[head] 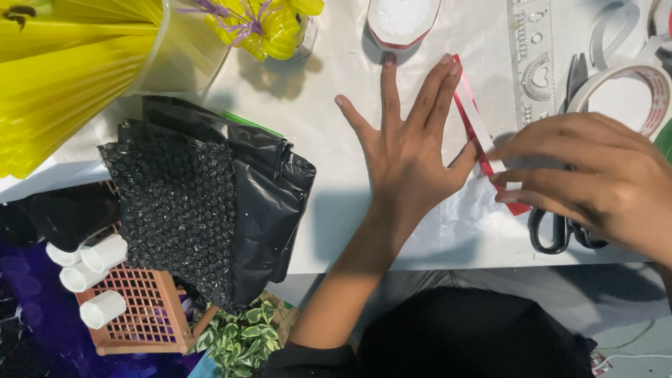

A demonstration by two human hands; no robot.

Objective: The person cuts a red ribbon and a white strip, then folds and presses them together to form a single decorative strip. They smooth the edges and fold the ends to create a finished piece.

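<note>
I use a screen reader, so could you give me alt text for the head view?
A left hand lies flat on a white table beside a red strip, which the right hand touches. Black scissors lie by it.

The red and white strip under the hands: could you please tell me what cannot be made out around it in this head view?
- Red and white strip: its lower part is hidden under the right hand, which is motion-blurred; its grip is unclear.
- Scissors: the middle is covered by the right hand.
- Tape roll: cut off by the right edge.
- Left hand: lies flat beside the strip; edge contact is uncertain.
</note>
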